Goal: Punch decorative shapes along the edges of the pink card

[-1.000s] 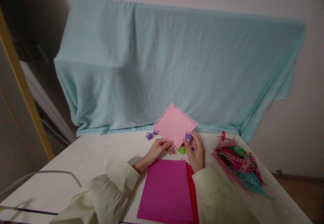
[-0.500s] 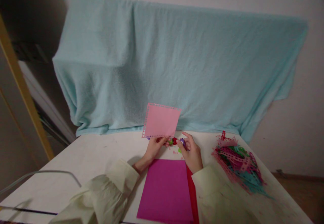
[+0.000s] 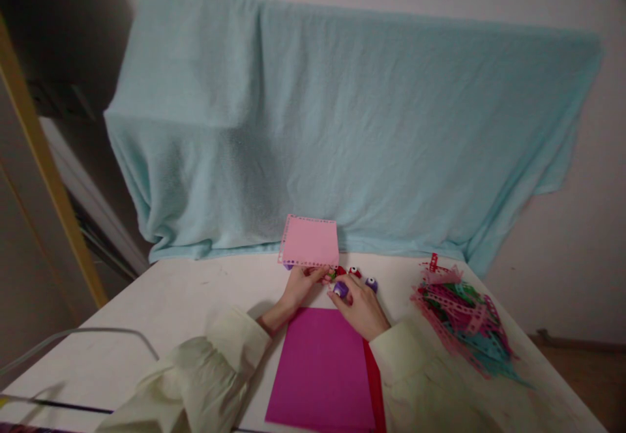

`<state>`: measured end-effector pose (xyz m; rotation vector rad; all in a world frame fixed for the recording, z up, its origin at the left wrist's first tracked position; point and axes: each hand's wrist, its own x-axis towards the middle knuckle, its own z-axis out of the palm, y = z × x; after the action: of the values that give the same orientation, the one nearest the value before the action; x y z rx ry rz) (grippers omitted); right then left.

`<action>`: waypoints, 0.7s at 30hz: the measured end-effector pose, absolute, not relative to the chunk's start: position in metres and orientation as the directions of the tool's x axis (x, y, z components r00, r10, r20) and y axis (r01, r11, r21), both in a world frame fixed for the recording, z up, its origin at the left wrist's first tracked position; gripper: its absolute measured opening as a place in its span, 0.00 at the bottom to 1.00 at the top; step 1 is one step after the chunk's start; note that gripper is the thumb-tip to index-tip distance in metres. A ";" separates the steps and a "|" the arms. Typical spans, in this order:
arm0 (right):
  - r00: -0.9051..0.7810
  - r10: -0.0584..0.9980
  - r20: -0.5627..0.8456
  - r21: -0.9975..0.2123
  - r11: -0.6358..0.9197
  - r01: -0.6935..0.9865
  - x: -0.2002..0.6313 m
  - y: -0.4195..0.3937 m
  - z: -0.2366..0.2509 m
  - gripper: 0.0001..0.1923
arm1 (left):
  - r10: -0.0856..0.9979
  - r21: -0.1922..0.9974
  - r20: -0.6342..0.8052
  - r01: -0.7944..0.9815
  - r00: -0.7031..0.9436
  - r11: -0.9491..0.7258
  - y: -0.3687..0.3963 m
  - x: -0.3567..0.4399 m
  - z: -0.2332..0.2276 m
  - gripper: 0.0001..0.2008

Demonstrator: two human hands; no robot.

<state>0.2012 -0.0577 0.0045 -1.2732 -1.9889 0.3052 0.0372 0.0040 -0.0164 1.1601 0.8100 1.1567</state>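
Observation:
My left hand pinches the near edge of a pink paper sheet, which stands tilted up with small punched holes along its edges. Between the thumb and fingers of my right hand is a small purple paper punch with a white round spot. Close by lie a second purple punch and a red punch. A bit of green shows by my left fingertips, mostly hidden. Below my hands lies a magenta sheet, with a red sheet showing under its right edge.
A heap of punched paper strips in pink, red, green and teal lies at the table's right. A pale blue cloth hangs behind the white table. A grey cable curves over the left side.
The pink sheet has dipped lower and tilted away. My right hand has shifted left and now has a purple punch in its fingers; another purple punch is now uncovered on the table.

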 end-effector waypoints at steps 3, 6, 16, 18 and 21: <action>-0.255 0.856 0.450 -0.553 0.491 0.673 0.201 -0.057 0.004 0.09 | 0.967 0.962 0.050 -0.271 0.248 0.020 0.003 0.038 -0.015 0.18; -0.263 0.852 0.453 -0.550 0.500 0.669 0.201 -0.057 0.003 0.10 | 0.970 0.951 0.032 -0.306 0.239 0.045 0.002 0.039 -0.013 0.20; -0.287 0.852 0.438 -0.527 0.501 0.686 0.201 -0.056 -0.001 0.11 | 0.971 0.950 -0.013 -0.301 0.241 0.087 0.001 0.037 -0.016 0.18; -0.286 0.853 0.437 -0.528 0.501 0.686 0.200 -0.056 -0.002 0.12 | 0.970 0.937 -0.054 -0.322 0.237 0.131 0.000 0.037 -0.015 0.20; -0.289 0.855 0.430 -0.533 0.499 0.683 0.201 -0.056 -0.001 0.12 | 0.966 0.906 -0.105 -0.377 0.237 0.191 -0.001 0.036 -0.012 0.22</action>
<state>0.2007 -0.0560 -0.0007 -1.2578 -2.0573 0.3214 0.0363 -0.0009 -0.0124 0.8962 0.8290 1.1131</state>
